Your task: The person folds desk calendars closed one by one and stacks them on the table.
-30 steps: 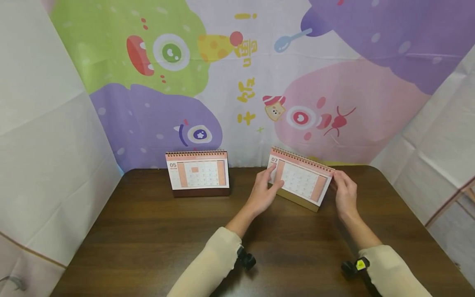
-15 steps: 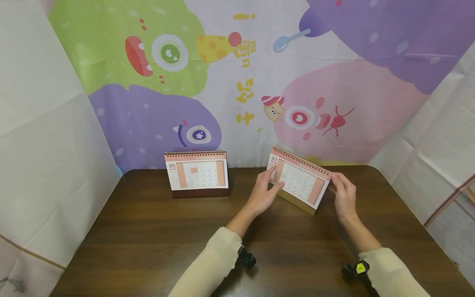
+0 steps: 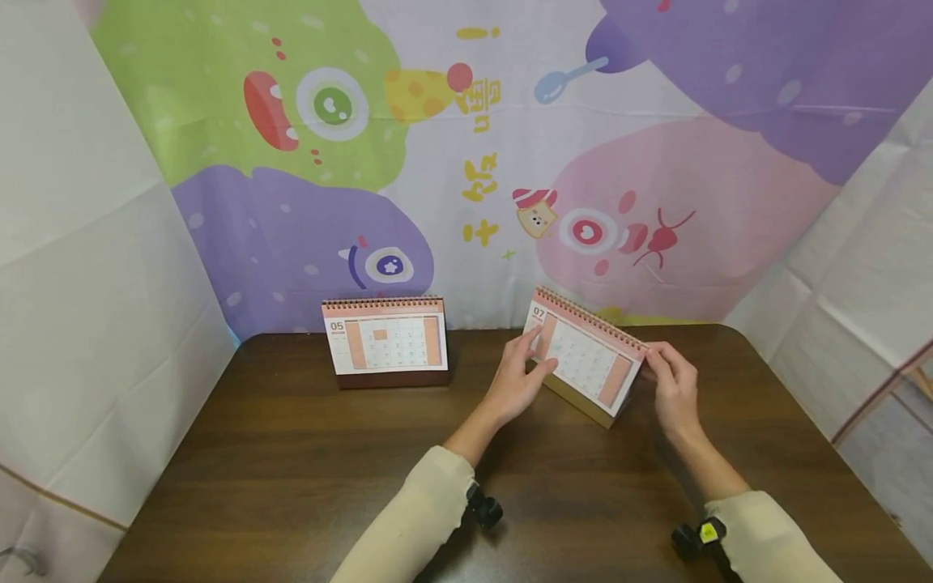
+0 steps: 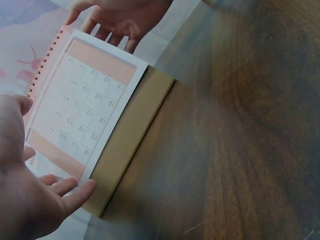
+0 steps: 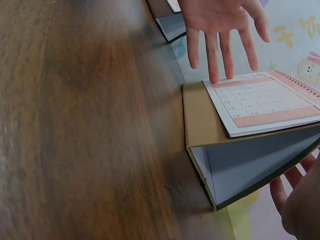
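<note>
A desk calendar (image 3: 579, 356) showing 07, with a pink spiral-bound top and tan base, stands turned on the dark wooden table (image 3: 408, 478). My left hand (image 3: 513, 385) is at its left end, fingers spread and nearly straight before the page, as the right wrist view shows. At the upper right corner is my right hand (image 3: 674, 385), its fingertips touching the corner. In the right wrist view, fingers (image 5: 280, 192) of this hand reach to the back panel. A second desk calendar (image 3: 386, 344), showing 05 on a dark red base, stands to the left.
A cartoon-printed cloth (image 3: 474, 178) hangs right behind the table, close behind both calendars. White cloth walls (image 3: 80, 243) rise at the left and right sides. Each sleeve carries a small black device (image 3: 484, 506) near the wrist.
The right end of the 07 calendar has swung toward me and slightly left, along with my right hand. My left hand and the 05 calendar stay nearly in place.
</note>
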The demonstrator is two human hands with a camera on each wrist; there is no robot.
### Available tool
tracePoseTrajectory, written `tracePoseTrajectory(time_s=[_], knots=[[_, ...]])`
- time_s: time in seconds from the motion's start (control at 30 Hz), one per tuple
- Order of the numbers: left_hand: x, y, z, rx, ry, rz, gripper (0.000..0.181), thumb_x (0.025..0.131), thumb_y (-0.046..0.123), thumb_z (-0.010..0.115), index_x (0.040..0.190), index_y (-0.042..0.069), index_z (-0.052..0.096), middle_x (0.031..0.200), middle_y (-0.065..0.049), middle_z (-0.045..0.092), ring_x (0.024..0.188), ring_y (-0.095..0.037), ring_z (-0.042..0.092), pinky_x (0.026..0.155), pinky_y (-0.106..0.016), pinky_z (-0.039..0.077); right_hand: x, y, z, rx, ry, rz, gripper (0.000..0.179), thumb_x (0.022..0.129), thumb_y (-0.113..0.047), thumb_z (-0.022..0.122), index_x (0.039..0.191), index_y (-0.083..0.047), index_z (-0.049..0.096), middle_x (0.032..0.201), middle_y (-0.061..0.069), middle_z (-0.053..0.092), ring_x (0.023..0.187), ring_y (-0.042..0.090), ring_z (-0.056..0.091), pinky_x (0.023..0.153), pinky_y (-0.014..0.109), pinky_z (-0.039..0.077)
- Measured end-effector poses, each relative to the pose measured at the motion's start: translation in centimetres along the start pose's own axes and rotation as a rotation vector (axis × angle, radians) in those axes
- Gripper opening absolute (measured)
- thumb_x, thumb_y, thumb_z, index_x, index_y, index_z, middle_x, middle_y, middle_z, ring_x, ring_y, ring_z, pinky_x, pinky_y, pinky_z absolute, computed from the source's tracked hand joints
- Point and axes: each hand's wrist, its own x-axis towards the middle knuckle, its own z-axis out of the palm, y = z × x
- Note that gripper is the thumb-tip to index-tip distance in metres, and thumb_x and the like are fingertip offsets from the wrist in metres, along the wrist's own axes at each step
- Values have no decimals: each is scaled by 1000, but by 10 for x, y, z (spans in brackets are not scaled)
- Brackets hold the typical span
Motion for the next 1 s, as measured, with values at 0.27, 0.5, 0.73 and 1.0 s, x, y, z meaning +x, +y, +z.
tracePoseTrajectory(time_s=[0.27,0.5,0.73,1.0], knots=[[2,1,-1,7,25,-16,87,107,60,65,180,36,24,186,-6,27,172,-28,36,139,-51,36,1,-4,-2,-51,-10,-20,29,116,-9,48,118,-2,76,104,-21,78,97,-4,73,82,13,60],[-4,14,-13,-23,23,-22,90,108,61,64,181,31,22,188,-14,21,174,-39,31,139,-60,35,-1,-6,-3,-84,-46,6,33,117,-10,48,125,12,71,107,-26,76,102,-6,71,85,12,60],[-4,13,-11,31,5,-48,89,109,59,63,182,27,24,187,-12,28,173,-34,33,140,-56,34,-1,-4,-2,-128,-60,14,32,116,-10,47,110,0,77,102,-30,75,98,-8,69,86,12,58],[2,4,-8,30,-17,-48,84,110,55,62,181,26,29,188,-12,28,174,-32,33,141,-54,33,-2,-3,-2,-131,-58,25,30,116,-11,47,103,0,72,101,-28,74,95,-7,69,85,13,58]])
